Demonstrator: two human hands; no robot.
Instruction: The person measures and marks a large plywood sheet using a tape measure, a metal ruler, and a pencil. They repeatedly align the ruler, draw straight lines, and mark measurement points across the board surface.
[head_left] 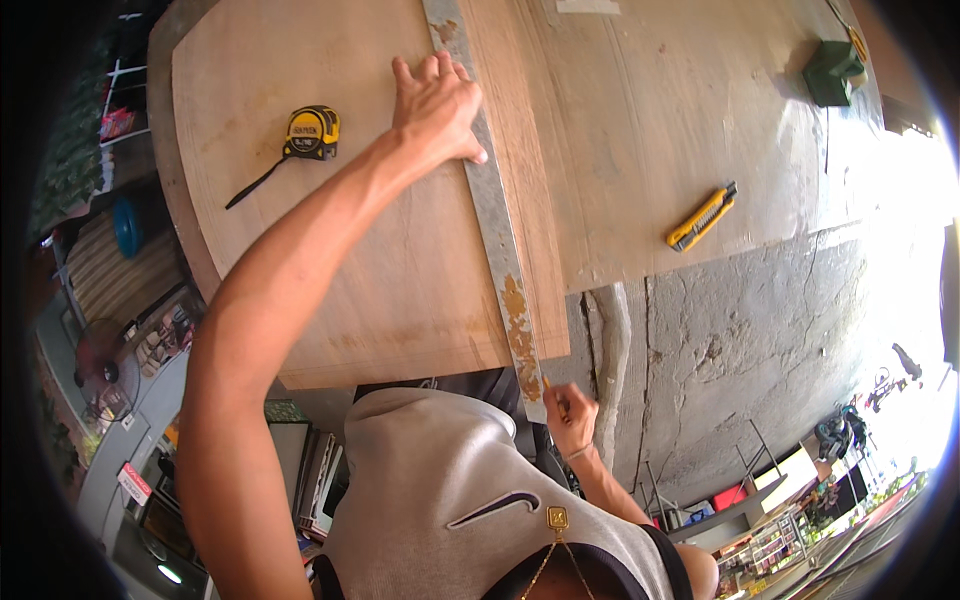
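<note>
A long, flat metal straightedge with worn, rust-brown patches lies across a plywood sheet, its near end reaching past the sheet's front edge. My left hand presses down on the straightedge and the wood beside it, fingers spread. Near the straightedge's lower end, my right hand is closed around a thin pencil, mostly hidden by the fingers. To the left of my left hand, a yellow and black tape measure rests on the plywood, its dark strap trailing.
Over to the right, a yellow utility knife lies on the wooden worktop. A dark green block-like object sits at the far right corner. Cracked concrete floor shows beyond the worktop's edge. A fan stands at the left.
</note>
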